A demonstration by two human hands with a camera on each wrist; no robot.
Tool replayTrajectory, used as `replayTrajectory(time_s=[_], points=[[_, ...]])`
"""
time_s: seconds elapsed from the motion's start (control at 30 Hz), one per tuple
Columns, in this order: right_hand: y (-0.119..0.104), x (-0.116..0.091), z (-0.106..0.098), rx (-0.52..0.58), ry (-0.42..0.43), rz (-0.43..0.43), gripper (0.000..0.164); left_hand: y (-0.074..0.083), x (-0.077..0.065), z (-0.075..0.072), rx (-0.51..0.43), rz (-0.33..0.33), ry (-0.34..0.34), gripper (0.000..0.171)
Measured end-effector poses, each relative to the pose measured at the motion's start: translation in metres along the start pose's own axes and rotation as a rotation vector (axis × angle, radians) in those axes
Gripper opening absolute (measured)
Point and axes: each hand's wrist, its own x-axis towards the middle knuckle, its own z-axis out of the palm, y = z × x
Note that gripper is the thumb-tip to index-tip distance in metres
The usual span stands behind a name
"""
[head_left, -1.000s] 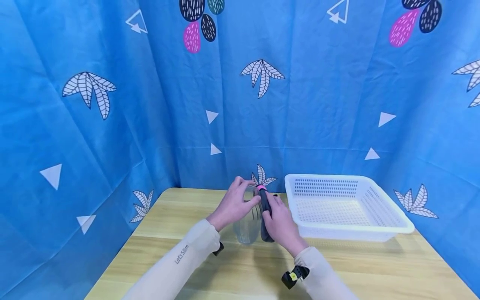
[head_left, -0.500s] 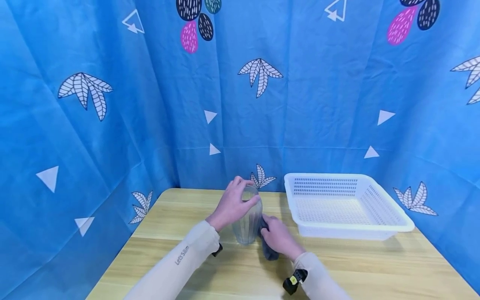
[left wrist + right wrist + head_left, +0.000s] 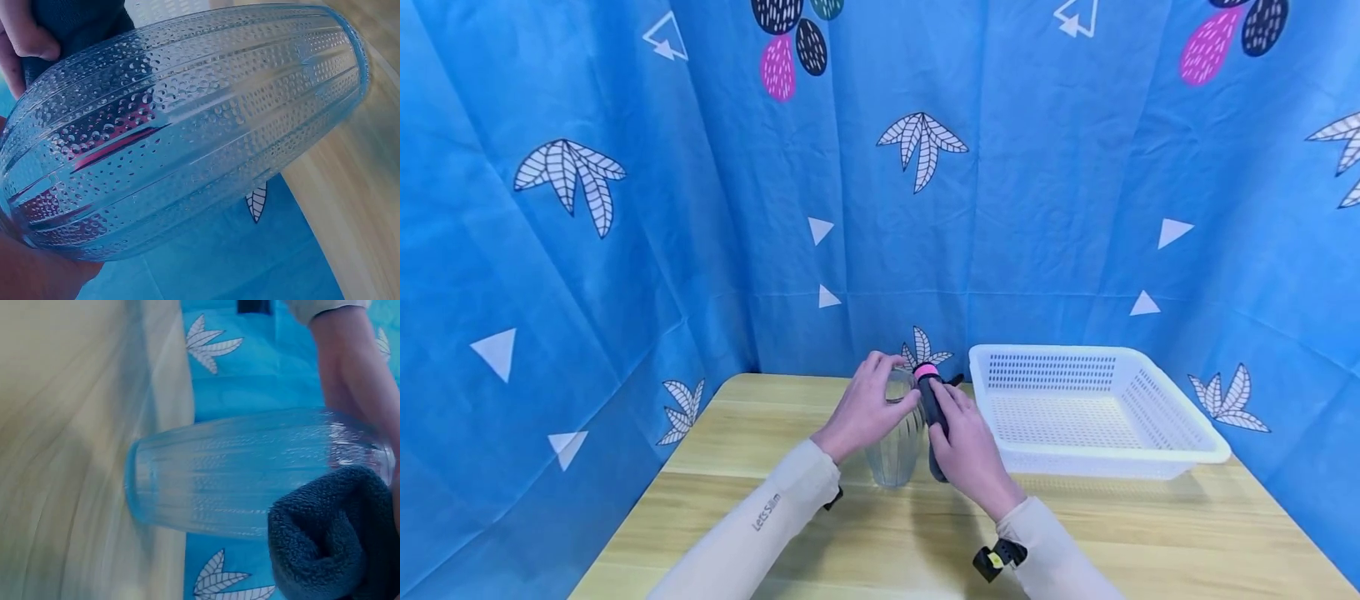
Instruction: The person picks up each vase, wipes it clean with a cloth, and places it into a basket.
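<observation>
Head view: A white basket (image 3: 1105, 457) stands on the worktop (image 3: 737, 442) to the right of the work, near the right hand (image 3: 967, 437) and bounding that side. A blue patterned curtain (image 3: 1037, 208) closes off the back and both sides. The worktop's left edge runs well apart from the hands; bare wood extends between it and the vase and on toward the viewer. The clear glass vase (image 3: 891, 462) is upright between the hands. The left hand (image 3: 871, 408) grips it near the rim, fingers curved around the top. The right hand grips a dark cloth with a pink band (image 3: 931, 408) at the vase's right side.

Left wrist view: The ribbed, dimpled vase spans the frame, its base end toward the wood. Cloth and gripping fingers show behind its upper end.

Right wrist view: The rolled cloth overlaps the vase's upper part; cloth-to-glass contact cannot be determined.
</observation>
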Motion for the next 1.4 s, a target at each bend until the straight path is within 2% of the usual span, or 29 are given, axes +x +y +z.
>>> replayTrajectory(time_s=[0.13,0.33,0.43,0.5,0.7,0.8,0.93,1.03,1.17,1.4], points=[[0.005,0.0,0.007,-0.019,-0.042,0.031,0.061,0.001,0.002,0.0,-0.002,0.003,-0.004,0.055],[0.029,-0.007,0.034,-0.007,-0.298,0.113,0.055,0.0,0.003,0.0,-0.013,0.012,-0.01,0.054],[0.038,-0.011,0.042,0.019,-0.355,0.128,0.052,-0.001,0.002,0.001,-0.029,0.009,-0.023,0.053],[0.038,-0.011,0.041,0.032,-0.347,0.137,0.052,-0.002,0.003,0.001,-0.037,0.006,-0.03,0.053],[0.025,-0.003,0.021,0.06,-0.245,0.146,0.053,-0.004,0.002,0.002,-0.032,0.007,-0.032,0.055],[0.016,0.0,0.01,0.051,-0.14,0.115,0.056,-0.004,0.002,0.002,-0.027,0.016,-0.036,0.057],[0.004,0.002,-0.002,0.035,0.033,0.024,0.056,-0.003,0.004,0.002,-0.018,0.035,-0.042,0.062],[-0.003,0.004,-0.006,0.021,0.09,-0.025,0.056,-0.002,0.006,0.002,-0.02,0.042,-0.053,0.061],[-0.005,0.006,-0.006,0.016,0.041,-0.003,0.056,0.0,0.007,0.001,-0.022,0.047,-0.053,0.057],[0.014,0.001,0.01,0.095,-0.143,0.126,0.054,0.0,0.004,0.003,-0.028,0.058,-0.039,0.053]])
